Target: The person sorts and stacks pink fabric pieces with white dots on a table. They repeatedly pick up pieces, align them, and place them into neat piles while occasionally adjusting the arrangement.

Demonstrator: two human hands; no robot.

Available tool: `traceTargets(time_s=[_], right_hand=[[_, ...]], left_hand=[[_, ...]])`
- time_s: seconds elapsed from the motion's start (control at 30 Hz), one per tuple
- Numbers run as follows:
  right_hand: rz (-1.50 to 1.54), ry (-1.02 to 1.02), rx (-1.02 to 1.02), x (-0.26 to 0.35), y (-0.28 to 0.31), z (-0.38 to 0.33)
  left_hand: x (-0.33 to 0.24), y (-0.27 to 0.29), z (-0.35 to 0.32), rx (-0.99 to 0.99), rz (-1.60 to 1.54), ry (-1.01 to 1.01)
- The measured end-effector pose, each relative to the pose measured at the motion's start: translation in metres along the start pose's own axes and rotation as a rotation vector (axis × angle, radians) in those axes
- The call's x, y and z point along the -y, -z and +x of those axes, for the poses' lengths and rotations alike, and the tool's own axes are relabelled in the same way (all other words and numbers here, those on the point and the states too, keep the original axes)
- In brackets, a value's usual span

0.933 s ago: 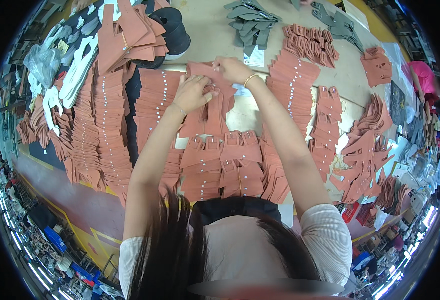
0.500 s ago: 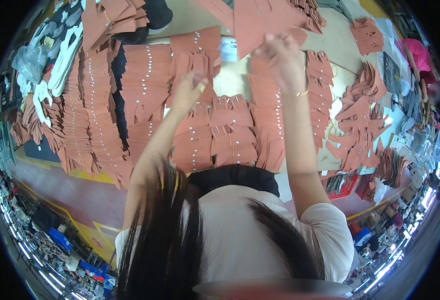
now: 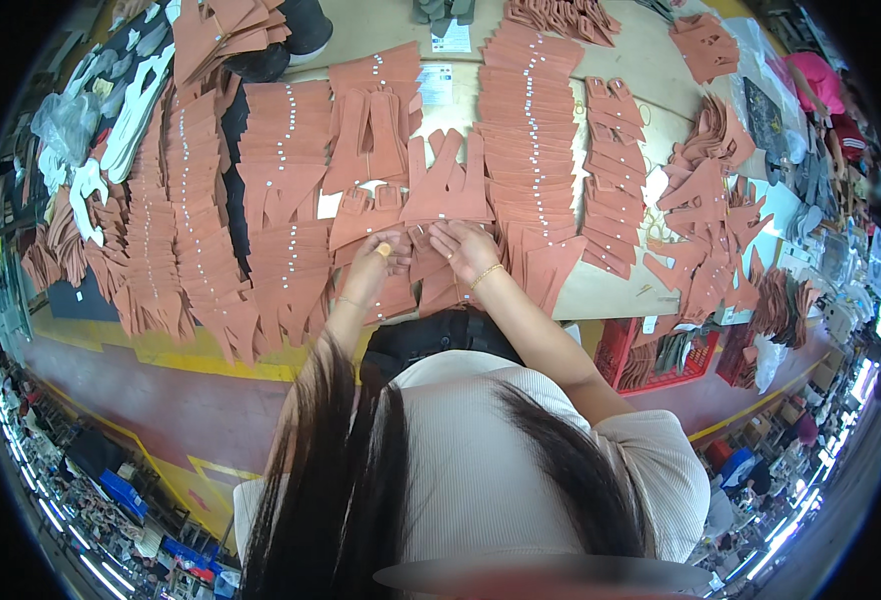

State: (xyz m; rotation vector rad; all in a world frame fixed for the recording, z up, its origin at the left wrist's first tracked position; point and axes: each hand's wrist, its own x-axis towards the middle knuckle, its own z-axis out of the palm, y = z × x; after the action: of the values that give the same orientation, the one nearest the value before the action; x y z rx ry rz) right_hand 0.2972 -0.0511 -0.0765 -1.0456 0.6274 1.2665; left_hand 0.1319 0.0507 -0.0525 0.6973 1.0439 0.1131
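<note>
- Keeping the salmon-coloured cut piece (image 3: pixel 448 203) level would probably be best done with light, even pressure from the left hand (image 3: pixel 369 268) and the right hand (image 3: pixel 469 250), so that its broad edge is not creased.
- The narrow prongs are likely better steered from the broad end, since thin strips may be bent or snagged.
- The fanned stack (image 3: pixel 531 130) to the right should be given room, as its neat overlap could be upset by a stray forearm.
- On the left hand, the fingers are curled inward and a yellow cover (image 3: pixel 384 249) is worn on one digit; whether anything is gripped cannot be told.
- On the right hand, the fingers are stretched toward the left hand, close by the broad edge; whether that edge is pinched cannot be told.
- The piece is placed just beyond the hands, over similar pieces on the tabletop (image 3: pixel 621 293), between a pile with square cut-outs (image 3: pixel 366 215) and the fanned stack.
- Its surface is flat and plain, split into prongs pointed away from the hands, with a small white mark set near the broad edge.
</note>
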Motion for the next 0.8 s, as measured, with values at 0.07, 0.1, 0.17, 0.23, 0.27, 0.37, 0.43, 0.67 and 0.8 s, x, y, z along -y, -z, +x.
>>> traceTargets(time_s=[0.07,0.1,0.17,0.23,0.27,0.37,0.43,0.67,0.8], right_hand=[[0.064,-0.037,-0.013,0.003,-0.003,-0.011],[0.081,-0.045,-0.018,0.004,-0.005,-0.015],[0.125,-0.057,-0.015,0.007,-0.009,-0.020],[0.137,-0.087,-0.027,0.008,-0.013,-0.021],[0.147,-0.099,-0.027,0.009,-0.013,-0.021],[0.167,-0.152,-0.055,0.010,-0.013,-0.021],[0.183,-0.148,-0.022,0.009,-0.013,-0.021],[0.255,-0.223,0.038,0.005,-0.019,-0.007],[0.297,-0.166,-0.071,-0.006,-0.017,0.010]], left_hand=[[-0.001,0.003,-0.004,-0.026,0.000,0.003],[-0.001,0.004,-0.006,-0.010,-0.011,-0.008],[-0.001,0.007,-0.010,-0.016,0.002,-0.009],[0.001,0.008,-0.013,-0.006,-0.034,-0.033],[0.002,0.009,-0.015,0.000,-0.052,-0.045],[0.004,0.010,-0.018,-0.037,-0.038,-0.002],[0.005,0.010,-0.020,-0.048,-0.056,0.013],[0.004,0.018,-0.020,-0.075,-0.004,0.015],[0.001,0.021,-0.015,-0.097,0.012,0.032]])
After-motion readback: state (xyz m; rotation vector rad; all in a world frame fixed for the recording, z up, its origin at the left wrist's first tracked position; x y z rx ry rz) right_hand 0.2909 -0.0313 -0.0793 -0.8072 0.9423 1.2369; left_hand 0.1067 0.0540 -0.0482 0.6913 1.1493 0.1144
